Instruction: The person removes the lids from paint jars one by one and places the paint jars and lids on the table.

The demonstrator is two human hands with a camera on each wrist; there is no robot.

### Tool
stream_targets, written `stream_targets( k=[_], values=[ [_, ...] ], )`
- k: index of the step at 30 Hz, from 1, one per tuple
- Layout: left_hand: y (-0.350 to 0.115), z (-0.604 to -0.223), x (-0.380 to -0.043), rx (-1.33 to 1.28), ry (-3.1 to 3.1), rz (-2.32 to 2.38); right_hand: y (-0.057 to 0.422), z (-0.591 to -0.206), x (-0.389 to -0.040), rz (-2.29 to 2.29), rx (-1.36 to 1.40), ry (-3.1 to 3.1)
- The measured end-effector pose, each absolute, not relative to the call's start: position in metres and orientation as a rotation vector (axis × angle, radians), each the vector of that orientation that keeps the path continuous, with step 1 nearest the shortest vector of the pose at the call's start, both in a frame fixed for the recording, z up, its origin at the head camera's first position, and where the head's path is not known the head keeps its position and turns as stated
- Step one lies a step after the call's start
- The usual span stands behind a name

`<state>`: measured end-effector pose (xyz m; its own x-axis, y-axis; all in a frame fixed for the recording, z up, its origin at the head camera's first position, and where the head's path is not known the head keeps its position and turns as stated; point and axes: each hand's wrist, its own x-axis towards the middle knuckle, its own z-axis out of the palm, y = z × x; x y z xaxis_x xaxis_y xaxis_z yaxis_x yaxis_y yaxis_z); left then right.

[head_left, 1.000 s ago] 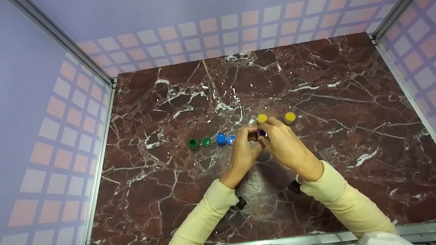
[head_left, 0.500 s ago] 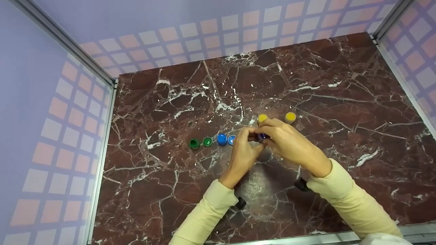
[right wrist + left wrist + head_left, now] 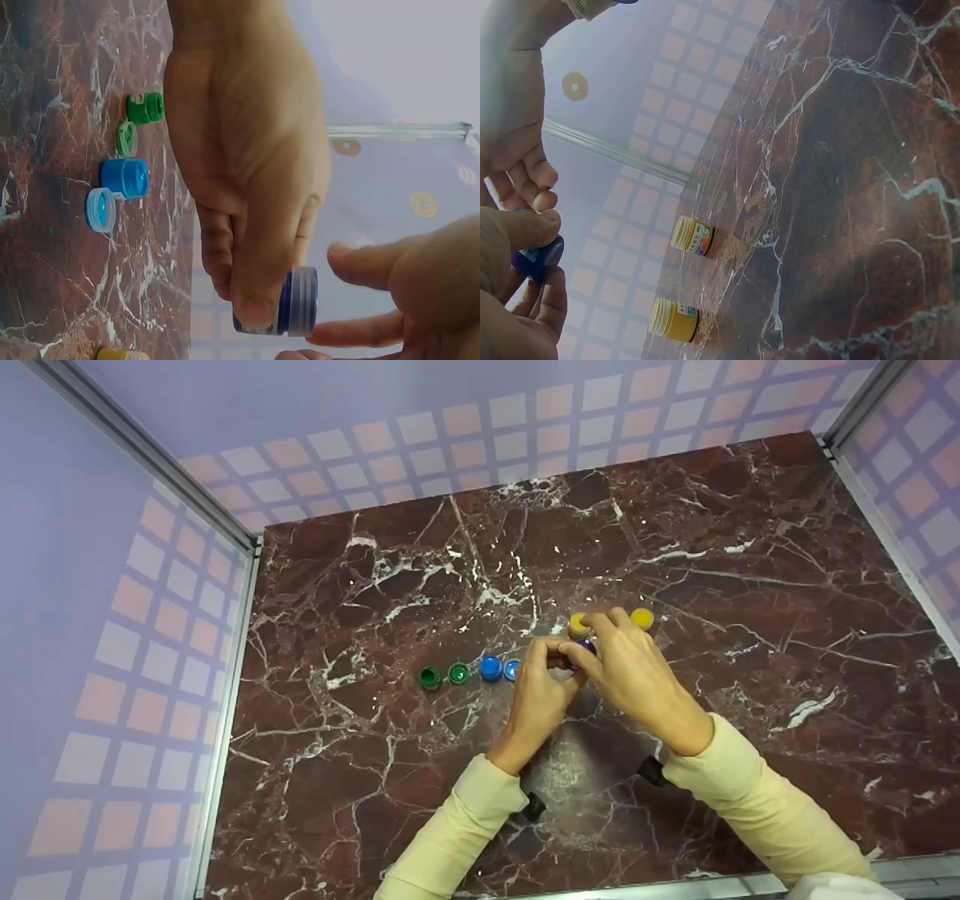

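Observation:
Between my hands is a small dark-blue paint jar [image 3: 583, 649] with a clear screw lid [image 3: 304, 300]. My left hand [image 3: 536, 697] grips the jar's body between thumb and fingers, tilting it so that the lid points sideways in the right wrist view. Over it, my right hand [image 3: 637, 679] has its fingers spread; in the right wrist view its thumb stands apart from the lid and one fingertip is close to the lid's edge. Whether that fingertip touches cannot be told. Just beyond the hands stand two yellow paint jars, one near [image 3: 577, 622] and one further right [image 3: 641, 619].
Left of the hands, a green jar [image 3: 429, 678], a green-stained lid [image 3: 458, 673], a light-blue jar [image 3: 490, 667] and its blue-stained lid [image 3: 511, 670] form a row. Both jars there are uncapped. Tiled-pattern walls [image 3: 420, 427] enclose the dark red marbled table [image 3: 337, 795].
My right hand first lifted slightly off the jar's top and shifted, and its fingers are now more spread. The left hand keeps its grip, and the jars on the table stay put.

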<state>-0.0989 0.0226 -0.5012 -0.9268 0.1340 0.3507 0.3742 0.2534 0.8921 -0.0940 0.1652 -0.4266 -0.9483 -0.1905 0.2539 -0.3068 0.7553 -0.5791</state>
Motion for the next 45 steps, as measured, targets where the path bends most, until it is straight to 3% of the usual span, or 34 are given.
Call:
stream_targets(
  k=[20,45],
  values=[
    [0.021,-0.505,-0.101,-0.556,-2.2,-1.604,0.148,-0.426,-0.091,0.809,0.412,-2.739],
    [0.02,-0.506,-0.097,-0.448,-2.233,-1.812,0.165,-0.425,-0.094,0.871,0.802,-2.7]
  ],
)
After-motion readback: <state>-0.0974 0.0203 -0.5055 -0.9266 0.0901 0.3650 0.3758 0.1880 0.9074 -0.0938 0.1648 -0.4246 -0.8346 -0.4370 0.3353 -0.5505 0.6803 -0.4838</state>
